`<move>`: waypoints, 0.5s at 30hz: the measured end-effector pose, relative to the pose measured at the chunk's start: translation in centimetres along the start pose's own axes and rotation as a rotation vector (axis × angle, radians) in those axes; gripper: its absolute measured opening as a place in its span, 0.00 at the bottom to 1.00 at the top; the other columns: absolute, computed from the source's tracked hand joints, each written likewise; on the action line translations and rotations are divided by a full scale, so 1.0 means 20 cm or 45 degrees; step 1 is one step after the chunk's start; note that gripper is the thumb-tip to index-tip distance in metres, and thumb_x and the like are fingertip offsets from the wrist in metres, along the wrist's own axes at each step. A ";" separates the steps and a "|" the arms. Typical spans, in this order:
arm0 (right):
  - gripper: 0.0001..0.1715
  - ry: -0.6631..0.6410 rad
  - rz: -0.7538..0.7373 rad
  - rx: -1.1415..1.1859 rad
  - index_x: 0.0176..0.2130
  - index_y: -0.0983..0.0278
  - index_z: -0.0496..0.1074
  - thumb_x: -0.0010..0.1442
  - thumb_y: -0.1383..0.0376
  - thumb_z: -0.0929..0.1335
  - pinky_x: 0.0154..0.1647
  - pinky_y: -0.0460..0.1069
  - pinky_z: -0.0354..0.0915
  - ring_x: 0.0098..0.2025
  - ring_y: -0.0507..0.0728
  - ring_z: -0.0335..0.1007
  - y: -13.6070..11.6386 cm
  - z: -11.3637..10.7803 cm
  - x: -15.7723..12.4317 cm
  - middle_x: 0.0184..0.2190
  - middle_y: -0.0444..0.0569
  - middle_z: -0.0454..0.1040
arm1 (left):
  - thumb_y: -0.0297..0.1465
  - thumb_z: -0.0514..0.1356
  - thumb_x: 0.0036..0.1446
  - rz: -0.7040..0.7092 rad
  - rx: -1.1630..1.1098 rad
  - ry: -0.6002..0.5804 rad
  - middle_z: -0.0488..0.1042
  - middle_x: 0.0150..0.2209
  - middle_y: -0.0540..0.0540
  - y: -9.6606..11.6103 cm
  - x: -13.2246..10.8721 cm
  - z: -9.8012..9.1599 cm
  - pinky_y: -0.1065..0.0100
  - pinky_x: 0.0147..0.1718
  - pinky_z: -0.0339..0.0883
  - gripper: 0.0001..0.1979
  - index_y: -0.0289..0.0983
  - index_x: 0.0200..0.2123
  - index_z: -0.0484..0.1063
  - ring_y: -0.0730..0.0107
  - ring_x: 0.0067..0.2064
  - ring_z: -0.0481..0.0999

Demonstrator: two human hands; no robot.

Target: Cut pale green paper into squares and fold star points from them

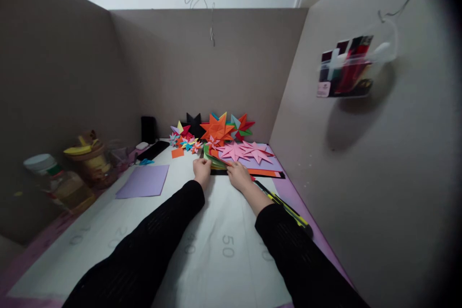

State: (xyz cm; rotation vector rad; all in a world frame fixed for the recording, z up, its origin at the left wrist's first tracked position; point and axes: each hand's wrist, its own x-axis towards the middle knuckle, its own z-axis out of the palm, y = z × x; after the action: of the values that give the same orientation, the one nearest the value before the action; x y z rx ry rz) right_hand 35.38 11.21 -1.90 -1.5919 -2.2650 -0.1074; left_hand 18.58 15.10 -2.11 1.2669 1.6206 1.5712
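At the far middle of the table, a stack of coloured paper with green, yellow and orange sheets has its near edge lifted and curved. The fingers of my left hand are closed on its left edge. My right hand grips the stack's right side, with its fingertips partly hidden by the paper. Under and beside my right hand lies a long black-and-orange strip. Pink folded paper stars rest just behind the hands. Orange, black and multicoloured folded stars lean against the back wall.
To the left lie purple paper sheets, a black phone and a small orange square. A bottle and a pot of tools stand at the left edge. A yellow-black cutter lies by my right forearm. Grey partitions enclose the table.
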 end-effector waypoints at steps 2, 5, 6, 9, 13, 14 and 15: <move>0.18 -0.041 0.009 -0.029 0.47 0.60 0.71 0.61 0.65 0.58 0.50 0.54 0.56 0.55 0.60 0.54 0.00 -0.01 0.00 0.58 0.45 0.61 | 0.30 0.59 0.41 0.026 0.014 -0.013 0.64 0.19 0.51 0.00 0.01 0.00 0.73 0.24 0.59 0.11 0.36 0.12 0.63 0.69 0.29 0.68; 0.19 -0.073 0.027 -0.056 0.48 0.59 0.71 0.61 0.65 0.58 0.49 0.54 0.56 0.54 0.60 0.54 -0.01 -0.03 0.00 0.59 0.45 0.59 | 0.31 0.58 0.42 0.053 0.026 -0.030 0.61 0.17 0.52 0.00 0.02 -0.01 0.72 0.23 0.57 0.12 0.36 0.12 0.62 0.69 0.28 0.67; 0.19 -0.076 0.032 -0.057 0.47 0.59 0.71 0.61 0.65 0.58 0.49 0.54 0.56 0.54 0.60 0.55 -0.01 -0.03 0.00 0.60 0.44 0.59 | 0.31 0.58 0.43 0.061 0.031 -0.032 0.61 0.17 0.52 0.00 0.02 -0.01 0.72 0.23 0.57 0.12 0.36 0.12 0.62 0.69 0.27 0.66; 0.19 -0.074 0.044 -0.053 0.48 0.58 0.71 0.61 0.65 0.58 0.48 0.53 0.56 0.53 0.60 0.56 -0.02 -0.04 0.00 0.59 0.44 0.59 | 0.31 0.57 0.44 0.086 0.049 -0.030 0.62 0.19 0.51 0.00 0.02 -0.02 0.72 0.25 0.59 0.11 0.37 0.13 0.62 0.69 0.29 0.67; 0.19 -0.082 0.067 -0.054 0.48 0.57 0.71 0.61 0.64 0.59 0.48 0.53 0.57 0.53 0.60 0.56 -0.02 -0.04 0.01 0.59 0.44 0.60 | 0.31 0.58 0.45 0.138 0.075 -0.010 0.66 0.29 0.48 -0.01 0.02 -0.03 0.69 0.36 0.63 0.10 0.36 0.15 0.64 0.66 0.37 0.67; 0.18 -0.086 0.074 -0.056 0.48 0.57 0.71 0.61 0.64 0.59 0.48 0.53 0.57 0.53 0.60 0.56 -0.01 -0.04 0.01 0.59 0.44 0.61 | 0.31 0.58 0.45 0.155 0.082 -0.005 0.66 0.32 0.47 -0.01 0.01 -0.04 0.68 0.39 0.63 0.10 0.36 0.16 0.64 0.65 0.40 0.67; 0.18 -0.087 0.079 -0.056 0.47 0.57 0.71 0.61 0.65 0.59 0.48 0.53 0.57 0.53 0.60 0.56 -0.01 -0.03 0.01 0.59 0.44 0.61 | 0.31 0.58 0.46 0.176 0.089 -0.002 0.65 0.35 0.45 0.00 0.01 -0.04 0.67 0.42 0.62 0.10 0.36 0.16 0.65 0.65 0.41 0.67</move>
State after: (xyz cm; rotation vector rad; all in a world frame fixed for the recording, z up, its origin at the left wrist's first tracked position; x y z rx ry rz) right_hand 35.25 11.08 -1.21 -1.7117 -2.2769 -0.0885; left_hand 17.76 14.91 -1.98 1.4435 1.6305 1.6066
